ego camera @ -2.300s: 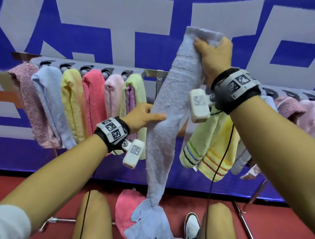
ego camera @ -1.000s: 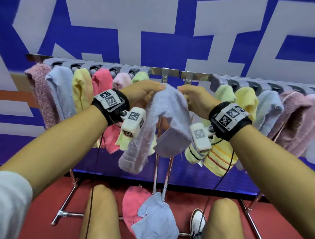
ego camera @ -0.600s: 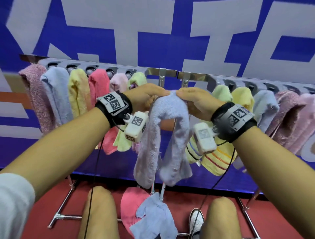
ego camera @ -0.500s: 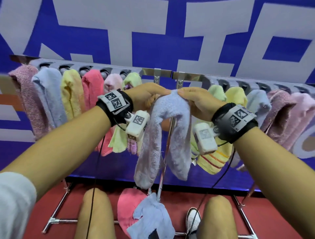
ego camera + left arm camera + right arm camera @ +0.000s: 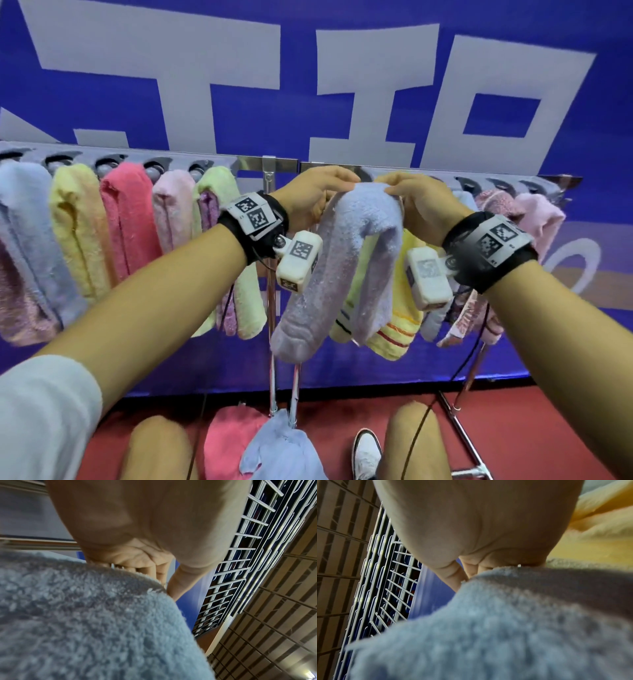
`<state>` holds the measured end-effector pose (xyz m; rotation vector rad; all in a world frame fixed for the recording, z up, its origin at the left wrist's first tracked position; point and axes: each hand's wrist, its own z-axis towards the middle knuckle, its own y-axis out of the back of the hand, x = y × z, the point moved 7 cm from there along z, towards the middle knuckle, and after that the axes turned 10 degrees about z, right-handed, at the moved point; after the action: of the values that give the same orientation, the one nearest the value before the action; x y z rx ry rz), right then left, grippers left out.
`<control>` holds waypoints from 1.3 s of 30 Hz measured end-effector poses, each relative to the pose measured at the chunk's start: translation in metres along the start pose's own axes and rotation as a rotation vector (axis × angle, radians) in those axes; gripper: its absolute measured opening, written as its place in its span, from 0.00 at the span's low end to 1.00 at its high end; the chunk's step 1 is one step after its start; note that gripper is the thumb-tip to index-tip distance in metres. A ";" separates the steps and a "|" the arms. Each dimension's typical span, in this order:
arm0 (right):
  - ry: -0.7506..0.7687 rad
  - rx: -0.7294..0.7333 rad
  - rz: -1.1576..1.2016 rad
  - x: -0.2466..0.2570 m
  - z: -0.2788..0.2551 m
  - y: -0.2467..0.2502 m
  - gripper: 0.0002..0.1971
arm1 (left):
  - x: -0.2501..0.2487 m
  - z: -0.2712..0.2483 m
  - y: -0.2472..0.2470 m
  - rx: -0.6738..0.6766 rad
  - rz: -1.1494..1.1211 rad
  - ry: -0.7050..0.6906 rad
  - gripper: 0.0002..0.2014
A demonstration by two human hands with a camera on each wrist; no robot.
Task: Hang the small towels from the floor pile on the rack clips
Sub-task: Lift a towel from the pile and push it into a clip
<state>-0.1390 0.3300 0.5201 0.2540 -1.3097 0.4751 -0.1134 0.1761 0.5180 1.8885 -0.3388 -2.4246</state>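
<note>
rack [image 5: 281, 163], left half: clips filled, towels hung folded | left hand [image 5: 313, 197]: fingers curled, pinching fold of lavender towel [image 5: 346, 260] | right hand [image 5: 416, 202]: same pinch, opposite side – fold held at rail, likely to feed a clip | floor pile [image 5: 274, 448] below: towels left

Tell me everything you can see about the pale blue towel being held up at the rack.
The pale blue towel is fluffy terry cloth, folded over so both ends hang down. The left hand and right hand pinch its top fold at the rack rail, between the hung towels. Whether a clip grips it cannot be told.
</note>
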 end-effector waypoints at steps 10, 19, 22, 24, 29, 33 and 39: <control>0.086 -0.241 -0.070 0.000 0.020 0.045 0.13 | 0.012 0.044 -0.023 -0.037 -0.010 0.019 0.06; 0.031 -0.332 -0.546 0.012 0.054 0.059 0.15 | 0.024 0.089 -0.022 -0.113 0.043 0.008 0.06; -0.034 -0.296 -0.622 0.007 0.064 0.060 0.15 | 0.030 0.100 -0.020 -0.123 0.071 -0.004 0.05; -0.049 -0.301 -0.633 0.007 0.072 0.062 0.16 | 0.032 0.108 -0.017 -0.137 0.085 -0.008 0.04; -0.025 -0.331 -0.631 0.010 0.086 0.063 0.16 | 0.033 0.125 -0.010 -0.204 0.104 -0.047 0.07; -0.034 -0.298 -0.847 0.005 0.095 0.060 0.13 | 0.041 0.130 -0.009 -0.219 0.207 -0.085 0.06; 0.074 -0.369 -1.090 0.011 0.091 0.064 0.07 | 0.059 0.123 -0.009 -0.224 0.269 -0.062 0.06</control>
<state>-0.2459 0.3476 0.5483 0.5761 -0.9807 -0.6656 -0.2462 0.1920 0.4883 1.5689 -0.2881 -2.2418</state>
